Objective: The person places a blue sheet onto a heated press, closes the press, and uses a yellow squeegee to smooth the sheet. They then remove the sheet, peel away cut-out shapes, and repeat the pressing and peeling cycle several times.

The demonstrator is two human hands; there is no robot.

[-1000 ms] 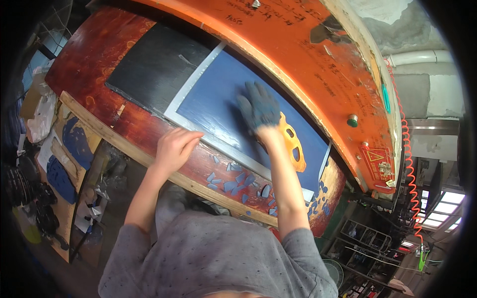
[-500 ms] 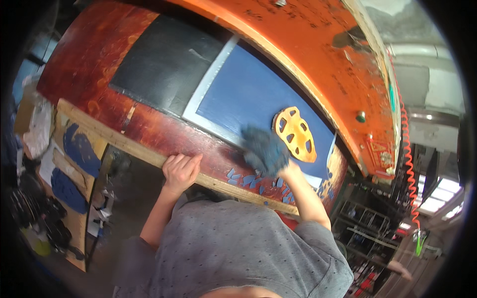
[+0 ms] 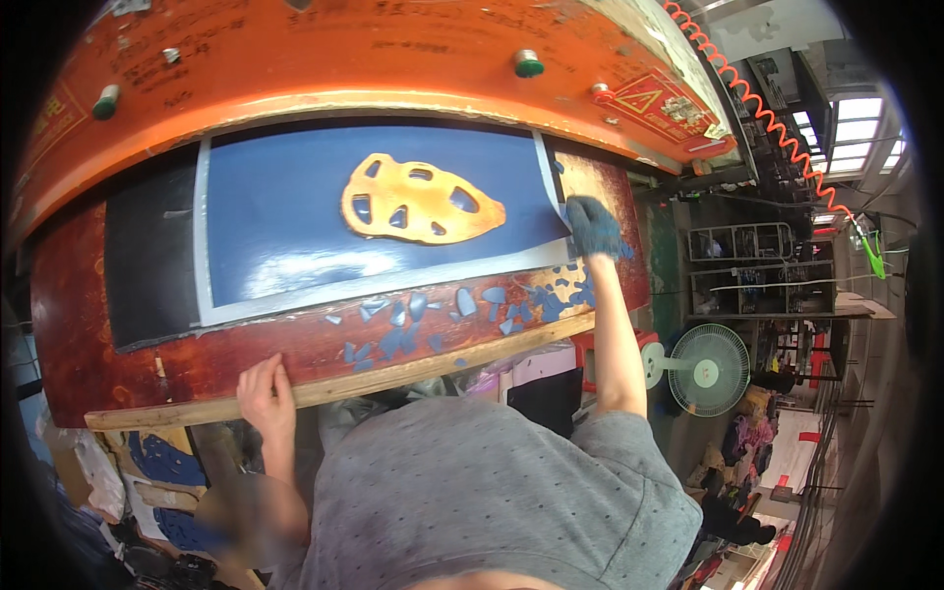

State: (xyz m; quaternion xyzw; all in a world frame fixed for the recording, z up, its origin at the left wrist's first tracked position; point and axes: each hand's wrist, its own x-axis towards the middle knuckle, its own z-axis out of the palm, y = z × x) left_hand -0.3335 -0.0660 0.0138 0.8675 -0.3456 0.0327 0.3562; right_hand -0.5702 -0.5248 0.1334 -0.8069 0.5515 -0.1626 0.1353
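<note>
Right hand (image 3: 593,226), in a dark blue work glove, at centre right of the frame, fingers closed on the lower right corner of the dark blue sheet (image 3: 295,211) (grip itself partly hidden by the glove). Sheet spread flat across the upper middle, on the red-brown worktable (image 3: 88,334). Orange cutting die (image 3: 421,200), oval with cut-out holes, flat on the sheet's upper middle. Small blue offcuts (image 3: 413,320) scattered below the sheet along the table's front. Left hand (image 3: 265,393), bare, at lower left, fingers together and curled over the wooden strip (image 3: 393,379) edging the table. Orange press head (image 3: 344,59) arching across the top.
</note>
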